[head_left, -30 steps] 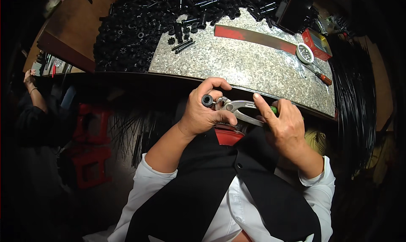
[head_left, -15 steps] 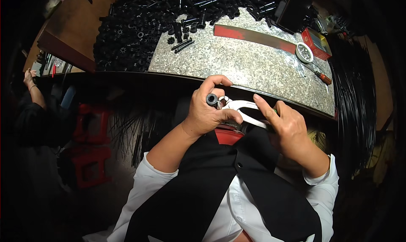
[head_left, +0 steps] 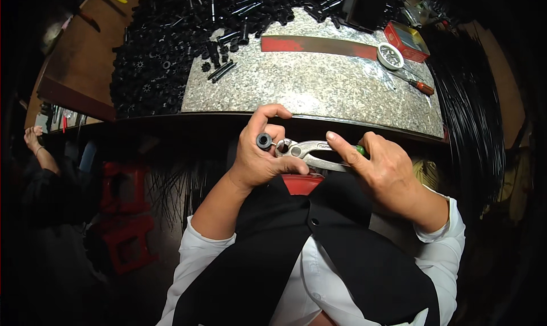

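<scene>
In front of me, just below the table's near edge, my left hand (head_left: 254, 158) holds a black tubular part (head_left: 264, 141) with its round, hollow end facing up. The silver metal pincers (head_left: 310, 150) lie across between both hands, their rounded jaws right beside that black part, at what looks like a thin pin or wire. My left thumb rests along the pincers near the jaws. Wrapped round the green-gripped handles is my right hand (head_left: 387, 165), its index finger stretched along the upper handle. Most of the grips are hidden in the palm.
On the speckled tabletop (head_left: 319, 92) lie a heap of black parts (head_left: 154, 64), a red-and-grey flat bar (head_left: 319, 47), a white bowl (head_left: 390, 56) of small metal pieces, a red box (head_left: 406, 41) and a screwdriver (head_left: 420, 86). Black strands hang at right. Another person's hand (head_left: 34, 138) is far left.
The whole view has shifted, so table and hands appear farther left. The pincers show more clearly with less glare, still at the black part. Both grips look the same.
</scene>
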`<state>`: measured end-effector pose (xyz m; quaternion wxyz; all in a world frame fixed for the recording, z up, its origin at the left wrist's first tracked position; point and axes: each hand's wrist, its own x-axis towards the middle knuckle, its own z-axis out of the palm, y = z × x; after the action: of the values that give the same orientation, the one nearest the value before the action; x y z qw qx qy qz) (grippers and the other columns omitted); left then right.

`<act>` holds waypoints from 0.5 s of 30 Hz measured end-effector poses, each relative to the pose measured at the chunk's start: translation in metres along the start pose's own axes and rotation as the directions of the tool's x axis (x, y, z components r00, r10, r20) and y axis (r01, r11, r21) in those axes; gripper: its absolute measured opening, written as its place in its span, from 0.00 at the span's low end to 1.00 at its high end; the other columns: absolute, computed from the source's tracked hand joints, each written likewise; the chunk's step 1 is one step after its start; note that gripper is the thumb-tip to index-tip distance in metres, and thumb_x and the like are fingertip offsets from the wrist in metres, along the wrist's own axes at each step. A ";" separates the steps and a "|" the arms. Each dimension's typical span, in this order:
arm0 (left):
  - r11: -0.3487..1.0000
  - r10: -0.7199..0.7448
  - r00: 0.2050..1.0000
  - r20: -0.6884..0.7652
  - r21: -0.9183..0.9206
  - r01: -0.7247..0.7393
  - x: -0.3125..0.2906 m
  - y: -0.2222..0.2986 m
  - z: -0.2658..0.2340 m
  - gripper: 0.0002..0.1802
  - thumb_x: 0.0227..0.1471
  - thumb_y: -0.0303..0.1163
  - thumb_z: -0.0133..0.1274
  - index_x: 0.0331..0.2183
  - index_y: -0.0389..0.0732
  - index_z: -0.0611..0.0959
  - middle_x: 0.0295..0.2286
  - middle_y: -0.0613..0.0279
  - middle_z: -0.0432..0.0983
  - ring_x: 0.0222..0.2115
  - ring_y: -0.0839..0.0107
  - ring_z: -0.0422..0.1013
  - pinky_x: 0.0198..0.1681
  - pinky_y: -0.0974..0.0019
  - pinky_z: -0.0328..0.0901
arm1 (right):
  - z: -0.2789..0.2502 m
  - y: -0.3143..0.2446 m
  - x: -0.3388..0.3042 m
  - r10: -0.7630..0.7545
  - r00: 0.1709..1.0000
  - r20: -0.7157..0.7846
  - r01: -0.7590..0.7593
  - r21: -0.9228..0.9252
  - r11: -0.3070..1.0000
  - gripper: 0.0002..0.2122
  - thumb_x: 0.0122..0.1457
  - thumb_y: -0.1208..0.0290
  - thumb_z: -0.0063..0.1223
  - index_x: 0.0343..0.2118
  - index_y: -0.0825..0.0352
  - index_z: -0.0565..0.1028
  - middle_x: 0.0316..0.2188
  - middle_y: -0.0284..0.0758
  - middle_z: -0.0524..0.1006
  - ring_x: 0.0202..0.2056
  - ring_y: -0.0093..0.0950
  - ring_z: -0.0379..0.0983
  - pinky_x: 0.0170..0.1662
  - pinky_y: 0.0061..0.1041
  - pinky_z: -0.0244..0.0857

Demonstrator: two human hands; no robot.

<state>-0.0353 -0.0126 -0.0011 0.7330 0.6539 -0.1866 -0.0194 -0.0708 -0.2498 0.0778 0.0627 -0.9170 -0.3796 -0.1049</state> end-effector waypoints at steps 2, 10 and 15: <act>1.000 -0.008 1.000 0.023 -0.007 0.008 0.000 0.004 0.003 0.40 0.27 0.30 0.75 0.42 0.37 0.68 0.13 0.79 0.61 0.16 0.91 0.55 0.21 0.83 0.48 | -0.001 -0.002 -0.002 0.014 1.000 0.000 -0.014 0.003 1.000 0.29 0.48 0.77 0.55 0.57 0.58 0.67 0.20 0.33 0.60 0.20 0.26 0.62 0.21 0.26 0.57; 0.999 0.032 0.998 -0.047 0.003 -0.032 0.004 0.010 0.015 0.34 0.40 0.18 0.59 0.48 0.37 0.62 0.28 0.61 0.69 0.21 0.84 0.63 0.24 0.80 0.59 | -0.001 0.001 -0.005 0.089 0.982 0.165 -0.143 0.351 0.925 0.35 0.44 0.82 0.55 0.59 0.59 0.62 0.22 0.38 0.64 0.23 0.35 0.66 0.26 0.32 0.61; 0.965 0.226 0.905 -0.360 -0.041 -0.258 0.012 0.025 -0.004 0.28 0.52 0.34 0.56 0.48 0.33 0.62 0.37 0.55 0.65 0.23 0.76 0.64 0.28 0.72 0.62 | 0.011 0.042 -0.008 0.229 0.956 0.184 -0.279 0.316 0.907 0.34 0.51 0.59 0.58 0.60 0.60 0.59 0.29 0.43 0.69 0.29 0.42 0.70 0.32 0.38 0.64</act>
<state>-0.0283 -0.0084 0.0257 0.7792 0.5857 -0.1309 0.1810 -0.0446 -0.2824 0.0639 0.2054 -0.9392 -0.2726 0.0367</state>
